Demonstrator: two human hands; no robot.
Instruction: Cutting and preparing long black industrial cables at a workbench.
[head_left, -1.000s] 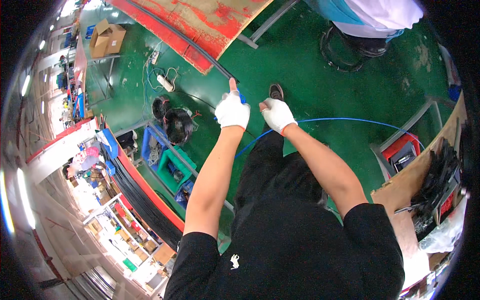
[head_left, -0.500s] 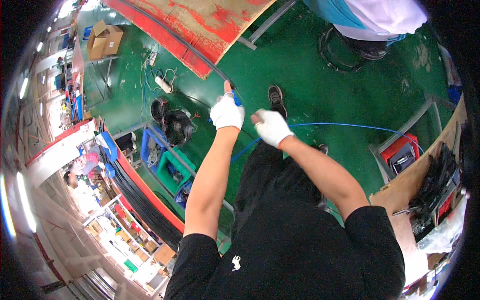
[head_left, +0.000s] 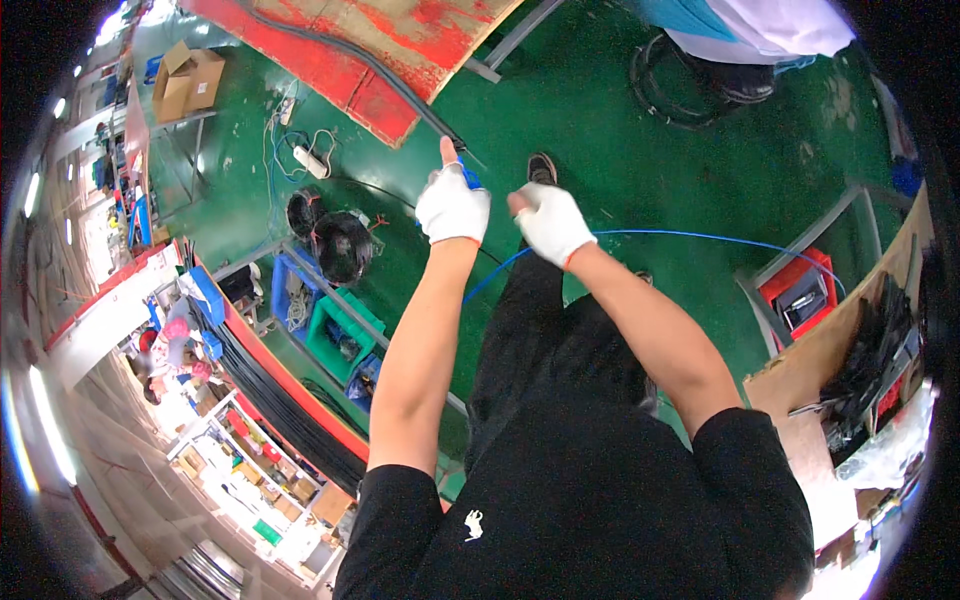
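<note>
My left hand (head_left: 452,206), in a white glove with bare fingertips, is closed around a blue tool (head_left: 469,177) whose kind is mostly hidden by the glove. Its thumb points up along the end of a long black cable or tube (head_left: 405,92), which runs back onto the red, worn board (head_left: 368,100). To the right, my right hand (head_left: 553,225), gloved the same way, has its fingers curled in and its thumb toward the left hand. Slight blur hides what it may hold. A thin blue hose (head_left: 690,234) passes behind my right hand and arcs away to the right.
Black coils (head_left: 342,247) and a white power strip (head_left: 311,162) with cords lie on the green floor at left. Green (head_left: 335,328) and blue crates stand below a rack of black tubes (head_left: 270,375). At right is a red bin (head_left: 800,295) under a wooden bench (head_left: 800,365).
The view has shifted slightly. The black cable now bends further over the board instead of following its edge. My right hand has moved up and a little to the right.
</note>
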